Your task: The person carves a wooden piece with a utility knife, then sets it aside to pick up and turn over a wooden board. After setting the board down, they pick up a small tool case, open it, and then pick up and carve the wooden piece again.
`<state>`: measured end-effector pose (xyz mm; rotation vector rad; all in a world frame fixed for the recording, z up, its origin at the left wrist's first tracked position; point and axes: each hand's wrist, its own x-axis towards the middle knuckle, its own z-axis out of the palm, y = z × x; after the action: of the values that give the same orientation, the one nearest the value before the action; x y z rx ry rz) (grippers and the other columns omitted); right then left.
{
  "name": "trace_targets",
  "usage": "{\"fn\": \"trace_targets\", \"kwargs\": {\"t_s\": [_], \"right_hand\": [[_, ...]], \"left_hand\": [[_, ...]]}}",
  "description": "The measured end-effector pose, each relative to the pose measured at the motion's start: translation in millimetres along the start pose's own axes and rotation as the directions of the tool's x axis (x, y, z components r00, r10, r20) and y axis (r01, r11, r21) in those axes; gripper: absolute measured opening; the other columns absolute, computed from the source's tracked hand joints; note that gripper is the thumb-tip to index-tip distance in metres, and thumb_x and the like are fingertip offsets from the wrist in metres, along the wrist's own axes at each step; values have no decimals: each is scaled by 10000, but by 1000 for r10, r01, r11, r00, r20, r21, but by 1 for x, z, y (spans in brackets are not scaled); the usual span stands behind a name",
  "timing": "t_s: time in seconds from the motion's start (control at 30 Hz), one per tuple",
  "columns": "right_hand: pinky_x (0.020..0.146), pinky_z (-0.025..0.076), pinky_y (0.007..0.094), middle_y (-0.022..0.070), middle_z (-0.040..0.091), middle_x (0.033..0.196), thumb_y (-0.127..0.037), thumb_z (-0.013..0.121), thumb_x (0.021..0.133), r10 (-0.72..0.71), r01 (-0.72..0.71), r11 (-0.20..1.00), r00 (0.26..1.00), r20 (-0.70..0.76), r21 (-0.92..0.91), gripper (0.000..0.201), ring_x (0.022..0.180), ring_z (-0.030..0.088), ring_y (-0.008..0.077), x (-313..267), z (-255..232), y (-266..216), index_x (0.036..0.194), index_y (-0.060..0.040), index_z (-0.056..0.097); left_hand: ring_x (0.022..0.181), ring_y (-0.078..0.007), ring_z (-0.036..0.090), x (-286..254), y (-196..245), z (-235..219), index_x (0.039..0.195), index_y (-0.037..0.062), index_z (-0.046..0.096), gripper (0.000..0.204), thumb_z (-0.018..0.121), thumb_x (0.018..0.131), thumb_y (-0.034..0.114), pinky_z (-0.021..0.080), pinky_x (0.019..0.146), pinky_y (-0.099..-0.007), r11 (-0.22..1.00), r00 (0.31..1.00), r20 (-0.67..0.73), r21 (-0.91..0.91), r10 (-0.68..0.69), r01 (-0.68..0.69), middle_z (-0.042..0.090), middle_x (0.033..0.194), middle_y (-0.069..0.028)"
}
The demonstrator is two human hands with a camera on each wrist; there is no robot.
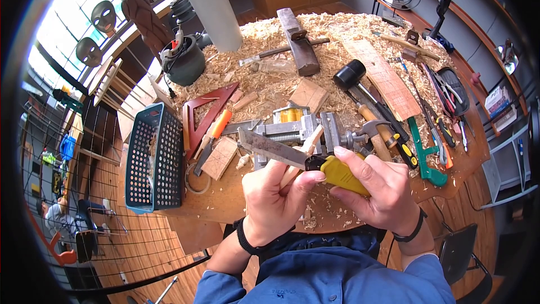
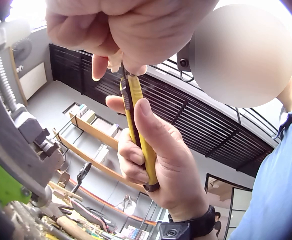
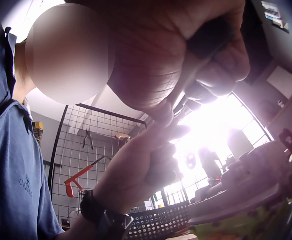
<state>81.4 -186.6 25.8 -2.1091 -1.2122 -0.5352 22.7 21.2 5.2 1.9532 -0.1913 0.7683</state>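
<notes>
In the head view my right hand (image 1: 382, 191) grips the yellow handle of a utility knife (image 1: 340, 175). Its wide, stained blade (image 1: 273, 150) points to the left. A small pale piece of wood (image 1: 311, 142) is pinched in my left hand (image 1: 275, 198), its upper end sticking up past the blade. The left thumb lies against the knife near the base of the blade. From the left wrist, the right fingers wrap the yellow-and-black knife handle (image 2: 145, 145), and the wood tip (image 2: 115, 61) shows under the left hand. In the right wrist view, the right hand (image 3: 161, 55) mostly hides the knife.
Just beyond the hands stands a metal vise (image 1: 287, 132). A teal basket (image 1: 154, 160), red set square (image 1: 211, 118) and orange-handled knife (image 1: 216, 129) lie left. To the right are a black mallet (image 1: 350, 76), a green-handled saw (image 1: 430, 171) and other tools. Wood shavings (image 1: 253, 79) cover the table's back.
</notes>
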Motion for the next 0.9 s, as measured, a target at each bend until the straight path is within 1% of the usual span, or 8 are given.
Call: {"fn": "trace_targets", "kwargs": {"t_s": [0.07, 0.13, 0.23, 0.37, 0.53, 0.63, 0.73, 0.9], "right_hand": [[488, 459, 355, 42, 483, 693, -306, 841, 817, 0, 0, 1000, 1000, 4, 2, 677, 528, 535, 197, 0, 0, 0, 1396, -33, 623], [488, 459, 356, 41, 482, 692, -309, 841, 818, -2, 2, 1000, 1000, 8, 16, 679, 527, 533, 197, 0, 0, 1, 1399, -35, 622], [487, 456, 356, 39, 476, 689, -312, 840, 818, -1, 1, 1000, 1000, 8, 16, 679, 524, 529, 197, -1, 0, 1, 1399, -36, 622], [486, 455, 354, 38, 468, 688, -307, 842, 818, -1, 1, 1000, 1000, 8, 13, 679, 522, 524, 195, 0, 0, 0, 1399, -34, 622], [487, 457, 349, 37, 462, 691, -296, 846, 812, 8, -8, 1000, 1000, -5, -16, 682, 524, 521, 191, 0, 1, -1, 1399, -32, 621], [485, 457, 349, 37, 464, 691, -294, 849, 809, 4, -4, 1000, 1000, -3, 1, 683, 522, 522, 192, 0, 1, 0, 1398, -33, 622], [484, 457, 350, 38, 469, 692, -291, 850, 808, 8, -8, 1000, 1000, 13, 12, 681, 521, 526, 193, 0, 0, 1, 1396, -33, 624], [485, 459, 351, 41, 476, 695, -291, 849, 810, 3, -3, 1000, 1000, 0, -5, 676, 522, 532, 195, 0, 0, 1, 1394, -33, 625]], "left_hand": [[508, -160, 514, 1, 0, 0, 950, -6, 675, 237, 811, 919, 185, 438, 507, -283, 1000, 1000, 4, -19, 8, -8, 575, 620, -70], [534, -124, 531, 2, 3, 2, 1073, -19, 702, 261, 805, 923, 168, 446, 520, -276, 992, 1000, 17, -126, 2, 0, 594, 631, -60], [551, -95, 521, 3, 2, -2, 1136, -19, 705, 290, 800, 927, 158, 442, 524, -266, 995, 998, 62, -98, 5, 1, 590, 629, -49], [536, -95, 491, 1, 2, -2, 1053, -11, 704, 243, 811, 918, 160, 428, 511, -260, 998, 998, 50, -64, -26, 30, 564, 611, -44], [516, -96, 442, 3, 6, -3, 885, 9, 657, 244, 839, 894, 171, 407, 489, -257, 999, 1000, 5, 34, -26, 26, 528, 582, -33], [520, -95, 427, 2, 3, 0, 866, 11, 654, 246, 843, 890, 168, 401, 489, -255, 997, 999, 9, -59, -53, 54, 527, 582, -35], [524, -99, 408, 4, 7, 3, 842, 11, 639, 263, 847, 887, 166, 395, 487, -256, 995, 999, 3, -91, -49, 49, 524, 578, -36], [528, -97, 432, 0, 2, -6, 932, -6, 668, 245, 838, 895, 166, 407, 502, -246, 1000, 999, 44, 16, -26, 25, 536, 606, -43]]}}
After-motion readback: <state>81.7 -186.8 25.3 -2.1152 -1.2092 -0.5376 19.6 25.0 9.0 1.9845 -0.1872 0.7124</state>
